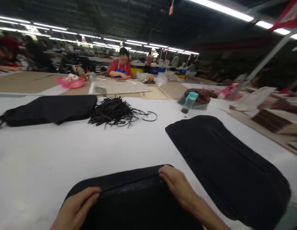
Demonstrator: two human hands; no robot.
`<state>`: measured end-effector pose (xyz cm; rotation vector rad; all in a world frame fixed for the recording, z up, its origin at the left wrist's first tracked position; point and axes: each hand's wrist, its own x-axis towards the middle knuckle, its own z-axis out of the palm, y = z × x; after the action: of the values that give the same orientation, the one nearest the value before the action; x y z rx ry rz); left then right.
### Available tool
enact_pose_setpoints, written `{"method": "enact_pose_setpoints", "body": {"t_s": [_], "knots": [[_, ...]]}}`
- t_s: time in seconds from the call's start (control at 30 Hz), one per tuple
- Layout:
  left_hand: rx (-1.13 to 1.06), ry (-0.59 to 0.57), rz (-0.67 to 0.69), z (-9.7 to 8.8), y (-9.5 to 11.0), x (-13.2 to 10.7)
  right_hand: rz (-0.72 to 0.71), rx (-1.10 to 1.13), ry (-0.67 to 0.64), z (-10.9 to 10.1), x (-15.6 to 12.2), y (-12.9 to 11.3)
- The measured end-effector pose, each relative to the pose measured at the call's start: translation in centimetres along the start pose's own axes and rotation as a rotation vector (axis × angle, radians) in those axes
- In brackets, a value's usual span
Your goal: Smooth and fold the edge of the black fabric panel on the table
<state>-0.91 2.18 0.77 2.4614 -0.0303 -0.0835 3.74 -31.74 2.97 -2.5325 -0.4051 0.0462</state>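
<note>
A black, leather-like panel [138, 204] with rounded corners lies on the white table in front of me. Near its far left part, my left hand [77, 206] pinches with thumb and fingers together. My right hand [178, 185] is closed at the far right corner, fingertips pressed on the panel. Between the two hands runs a thin dark line; I cannot tell whether it is a strip or a raised edge. To the right lies a stack of similar black panels [225, 163]. A heap of thin black strips [115, 110] sits beyond my hands.
More black pieces [52, 110] lie at the far left. A teal-capped container [190, 101] stands near a clear tray of brown material [198, 97]. Across the table are a pink basket [70, 82] and a person in red [121, 65]. Brown stacked pieces [270, 120] lie right.
</note>
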Motion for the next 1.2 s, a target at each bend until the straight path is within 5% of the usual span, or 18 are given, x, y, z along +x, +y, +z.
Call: {"method": "enact_pose_setpoints", "body": {"t_s": [0.23,0.4,1.2], "knots": [[-0.410,-0.059,-0.326,-0.8,2.0,0.7,0.294,0.371,-0.131,0.0,0.9,2.3],[-0.529,-0.023,-0.413,-0.6,1.0,1.2,0.433,0.449,-0.173,0.8,1.2,3.2],[-0.176,-0.011,-0.466,0.0,-0.3,2.0,0.557,0.197,-0.280,2.7,0.7,5.1]]}}
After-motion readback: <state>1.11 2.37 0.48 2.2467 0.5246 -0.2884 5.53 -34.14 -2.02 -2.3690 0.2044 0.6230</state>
